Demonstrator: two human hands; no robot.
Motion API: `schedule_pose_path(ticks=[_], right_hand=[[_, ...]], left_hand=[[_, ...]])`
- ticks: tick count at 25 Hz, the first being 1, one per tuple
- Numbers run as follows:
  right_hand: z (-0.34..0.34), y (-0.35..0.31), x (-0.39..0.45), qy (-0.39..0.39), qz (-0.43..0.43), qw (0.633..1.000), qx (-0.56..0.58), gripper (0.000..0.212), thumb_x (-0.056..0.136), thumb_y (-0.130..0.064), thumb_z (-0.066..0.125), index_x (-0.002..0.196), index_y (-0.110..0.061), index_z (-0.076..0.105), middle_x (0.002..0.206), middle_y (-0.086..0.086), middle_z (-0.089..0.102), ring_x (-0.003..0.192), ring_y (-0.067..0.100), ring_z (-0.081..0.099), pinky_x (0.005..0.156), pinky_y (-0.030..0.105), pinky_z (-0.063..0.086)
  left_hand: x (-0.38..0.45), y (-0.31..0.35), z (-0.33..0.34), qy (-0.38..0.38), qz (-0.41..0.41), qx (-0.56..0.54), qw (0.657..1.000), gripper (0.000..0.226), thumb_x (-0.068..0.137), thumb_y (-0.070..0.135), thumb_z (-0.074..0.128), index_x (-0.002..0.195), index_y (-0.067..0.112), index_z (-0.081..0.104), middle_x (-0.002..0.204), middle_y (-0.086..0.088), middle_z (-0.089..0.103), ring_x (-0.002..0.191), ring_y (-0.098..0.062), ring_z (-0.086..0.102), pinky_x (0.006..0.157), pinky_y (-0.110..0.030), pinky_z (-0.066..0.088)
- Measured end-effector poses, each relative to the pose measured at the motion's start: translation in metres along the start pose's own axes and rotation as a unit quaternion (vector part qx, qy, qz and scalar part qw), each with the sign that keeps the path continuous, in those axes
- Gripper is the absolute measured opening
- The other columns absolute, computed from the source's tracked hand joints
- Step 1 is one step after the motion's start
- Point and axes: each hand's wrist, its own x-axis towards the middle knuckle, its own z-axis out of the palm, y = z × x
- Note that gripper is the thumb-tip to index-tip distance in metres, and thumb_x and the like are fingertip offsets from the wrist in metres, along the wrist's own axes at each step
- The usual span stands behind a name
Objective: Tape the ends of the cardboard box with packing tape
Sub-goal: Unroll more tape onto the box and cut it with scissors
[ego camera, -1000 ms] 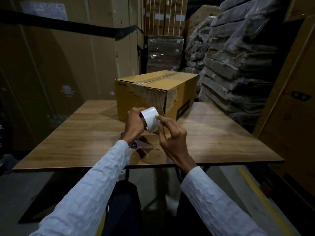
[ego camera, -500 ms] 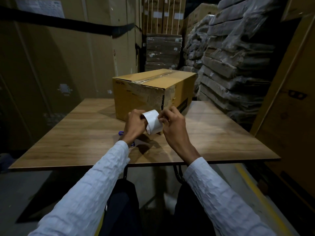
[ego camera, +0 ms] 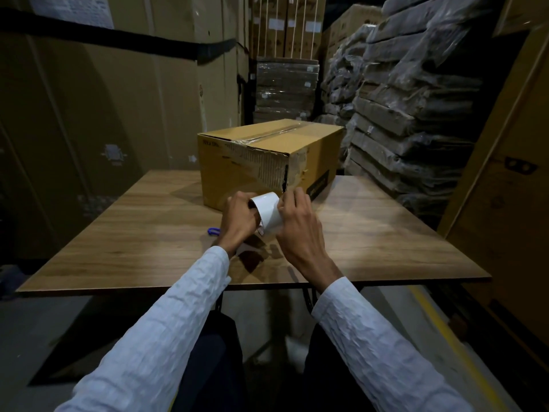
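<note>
A brown cardboard box stands on the wooden table, its top seam under clear tape and its near end torn and ragged. Just in front of it I hold a white roll of packing tape above the table. My left hand grips the roll from the left, with fingers reaching into its core. My right hand lies against the roll's right side, fingertips curled onto its outer surface near the top edge.
A small blue object lies on the table left of my left wrist. Stacks of wrapped packages rise to the right, tall cartons to the left, and a wrapped pallet stack behind the box.
My right hand has closed in onto the roll's right side, from fingers spread over its front. Both hands and the roll sit slightly nearer the box's torn end.
</note>
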Motion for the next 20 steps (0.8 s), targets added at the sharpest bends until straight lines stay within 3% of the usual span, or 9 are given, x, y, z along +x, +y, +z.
schedule_pose_path(ticks=[5, 8, 11, 13, 16, 20], right_hand=[[-0.002, 0.007, -0.003, 0.018, -0.035, 0.997, 0.068, 0.038, 0.075, 0.006, 0.065, 0.110, -0.001, 0.054, 0.119, 0.018, 0.049, 0.100, 0.027, 0.053, 0.073, 0.030, 0.050], [-0.007, 0.011, -0.003, 0.037, -0.072, 0.989, 0.126, 0.031, 0.078, 0.013, 0.057, 0.105, -0.002, 0.054, 0.116, 0.016, 0.048, 0.099, 0.021, 0.050, 0.080, 0.029, 0.052], [-0.012, 0.016, 0.001, 0.036, -0.091, 0.981, 0.169, 0.016, 0.089, 0.002, 0.061, 0.103, -0.003, 0.055, 0.114, 0.011, 0.048, 0.099, 0.013, 0.047, 0.082, 0.019, 0.043], [-0.011, 0.017, 0.002, 0.023, -0.082, 0.976, 0.201, 0.021, 0.093, -0.009, 0.066, 0.111, -0.005, 0.056, 0.116, 0.009, 0.049, 0.098, 0.010, 0.048, 0.082, 0.011, 0.039], [-0.005, 0.017, 0.004, 0.058, -0.037, 0.972, 0.227, 0.026, 0.094, -0.008, 0.067, 0.120, -0.006, 0.062, 0.116, 0.008, 0.055, 0.097, 0.011, 0.055, 0.082, 0.008, 0.043], [0.001, 0.025, 0.006, 0.094, -0.015, 0.964, 0.247, 0.020, 0.091, -0.010, 0.074, 0.111, -0.006, 0.074, 0.106, 0.007, 0.062, 0.092, 0.013, 0.063, 0.076, 0.012, 0.052]], left_hand=[[0.003, 0.005, 0.003, -0.011, 0.003, -0.002, 1.000, 0.010, 0.084, 0.009, 0.072, 0.079, 0.018, 0.074, 0.077, -0.002, 0.072, 0.078, -0.016, 0.070, 0.055, -0.032, 0.052], [0.003, 0.004, 0.003, -0.009, -0.016, -0.009, 1.000, 0.008, 0.086, 0.009, 0.072, 0.088, 0.014, 0.078, 0.080, -0.001, 0.073, 0.079, -0.017, 0.070, 0.061, -0.037, 0.059], [0.004, 0.003, 0.000, 0.001, -0.024, -0.002, 1.000, 0.013, 0.088, 0.005, 0.069, 0.091, 0.011, 0.079, 0.076, 0.001, 0.068, 0.077, -0.016, 0.068, 0.059, -0.029, 0.049], [0.004, 0.004, -0.001, -0.004, -0.018, -0.003, 1.000, 0.015, 0.086, 0.004, 0.068, 0.080, 0.016, 0.075, 0.068, 0.002, 0.065, 0.070, -0.013, 0.066, 0.053, -0.025, 0.044], [0.004, 0.004, -0.001, -0.004, -0.018, 0.000, 1.000, 0.021, 0.086, 0.003, 0.065, 0.075, 0.021, 0.070, 0.069, -0.001, 0.068, 0.067, -0.013, 0.065, 0.050, -0.021, 0.039], [0.007, 0.000, -0.001, -0.003, -0.023, -0.009, 1.000, 0.017, 0.087, 0.004, 0.065, 0.084, 0.015, 0.077, 0.078, -0.005, 0.074, 0.075, -0.014, 0.068, 0.054, -0.019, 0.039]])
